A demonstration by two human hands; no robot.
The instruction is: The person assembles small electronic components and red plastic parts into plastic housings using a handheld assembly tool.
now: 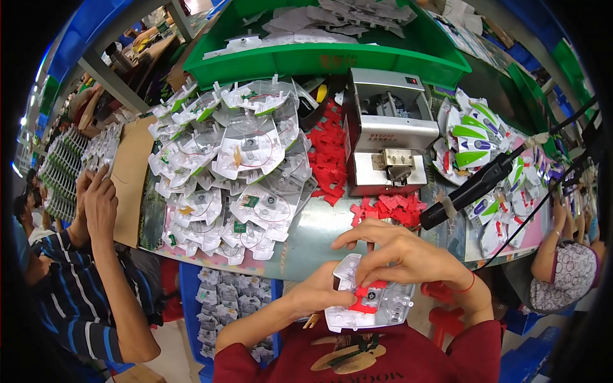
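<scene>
A white plastic housing [341, 319] is held just in front of my chest, over the table's near edge. My left hand [317, 288] grips its left side, the thumb lying over the inner face. A red plastic piece [364, 305] sits inside the housing, next to a round dark part. My right hand [405, 255] reaches over from the right, its thumb and fingertips closed at the top of the red piece, with the index finger stretched out above. Fingers partly cover the red piece, so its full seating cannot be seen.
Stacked white housings [249, 153] fill the left. Red pieces [329, 153] lie beside a metal screw feeder [393, 137]. A black electric screwdriver [469, 191] hangs at right before green-and-white shells [476, 137]. Behind stands a green bin [268, 62]. Co-workers' hands [99, 204] work at both sides.
</scene>
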